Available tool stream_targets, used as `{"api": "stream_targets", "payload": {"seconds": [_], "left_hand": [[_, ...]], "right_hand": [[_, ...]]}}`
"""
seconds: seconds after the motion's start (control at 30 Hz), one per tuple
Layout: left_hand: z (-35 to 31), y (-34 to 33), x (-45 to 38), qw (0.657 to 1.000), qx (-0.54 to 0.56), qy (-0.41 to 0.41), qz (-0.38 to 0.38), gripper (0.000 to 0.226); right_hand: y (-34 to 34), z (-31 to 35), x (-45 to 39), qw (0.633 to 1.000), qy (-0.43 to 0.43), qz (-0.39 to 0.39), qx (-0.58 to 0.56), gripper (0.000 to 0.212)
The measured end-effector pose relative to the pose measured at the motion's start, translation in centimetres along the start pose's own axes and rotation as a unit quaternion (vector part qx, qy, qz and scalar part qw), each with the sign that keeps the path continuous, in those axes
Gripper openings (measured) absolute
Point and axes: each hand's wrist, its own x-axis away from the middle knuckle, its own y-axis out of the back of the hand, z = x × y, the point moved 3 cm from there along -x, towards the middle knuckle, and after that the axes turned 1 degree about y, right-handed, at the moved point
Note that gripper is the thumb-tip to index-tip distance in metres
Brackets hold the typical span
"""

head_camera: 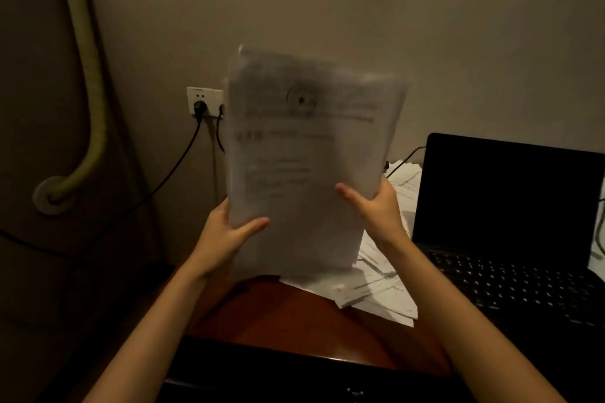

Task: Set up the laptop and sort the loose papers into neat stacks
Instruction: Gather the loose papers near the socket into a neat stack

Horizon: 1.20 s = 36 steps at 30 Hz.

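Two hands, left hand (226,232) and right hand (376,206), gripping upright paper stack (304,157).

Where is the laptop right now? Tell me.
In the head view the laptop stands open on the right of the desk, its screen dark, just right of the loose papers lying on the desk.

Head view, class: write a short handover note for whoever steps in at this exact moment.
Left hand and right hand each grip a side of a held sheaf of papers, upright above the desk; print blurred.
Loose papers lie fanned untidily on the desk, left of the laptop.
Done: laptop open, screen dark.
Left: square the held sheaf, set it down, sort the loose papers into stacks. Whether the laptop is powered, cannot tell.
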Motion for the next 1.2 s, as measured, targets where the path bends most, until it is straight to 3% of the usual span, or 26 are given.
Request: {"api": "stream_targets", "payload": {"seconds": [0.17,0.23,0.3,0.37,0.43,0.5,0.57,0.63,0.73,0.8,0.9,1.03,1.13,1.2], "left_hand": [[2.2,-0.5,2.0,0.995,0.069,0.056,-0.044,0.036],[2.6,-0.5,2.0,0.992,0.086,0.075,-0.045,0.037],[3.0,-0.4,1.9,0.991,0.083,0.098,-0.043,0.025],[3.8,-0.4,1.8,0.990,0.063,0.125,-0.036,0.010],[4.5,-0.4,1.8,0.986,0.056,0.153,-0.040,0.010],[4.9,-0.1,1.5,0.980,0.059,0.182,-0.058,0.018],[5.3,0.7,1.2,0.974,0.063,0.197,-0.095,0.031],[5.9,1.5,1.0,0.968,0.072,0.200,-0.132,0.039],[6.7,2.3,1.1,0.956,0.092,0.218,-0.172,0.040],[6.8,2.4,1.1,0.952,0.097,0.222,-0.187,0.040],[6.7,2.2,1.1,0.957,0.082,0.212,-0.179,0.040],[6.5,2.0,1.1,0.963,0.063,0.197,-0.171,0.041],[6.4,2.0,1.2,0.964,0.062,0.195,-0.168,0.041],[6.3,1.9,1.2,0.966,0.062,0.191,-0.161,0.041]], "right_hand": [[-1.0,-2.2,1.4,0.998,-0.022,0.032,0.049,0.051],[-1.3,-1.7,1.3,0.998,-0.009,0.024,0.062,0.038],[-1.3,-1.1,0.9,0.998,-0.018,0.017,0.058,0.025],[-1.1,-1.3,0.3,0.994,-0.065,0.028,0.078,0.020],[-1.0,-2.4,-0.2,0.982,-0.157,0.066,0.082,0.027],[-0.3,-3.7,-0.5,0.967,-0.232,0.076,0.068,0.033],[1.3,-4.9,-0.7,0.962,-0.214,0.046,0.163,0.030],[3.2,-6.1,-0.9,0.919,-0.149,0.043,0.362,0.029],[4.4,-8.3,-0.6,0.823,-0.097,0.131,0.544,0.050],[4.5,-8.8,-0.5,0.791,-0.058,0.154,0.589,0.053],[4.4,-8.2,-0.7,0.774,0.002,0.139,0.618,0.052],[3.7,-7.3,0.3,0.767,-0.036,0.188,0.612,0.073],[3.2,-7.4,1.3,0.704,0.011,0.213,0.677,0.057],[3.7,-7.3,1.4,0.679,0.015,0.179,0.711,0.039]]}}
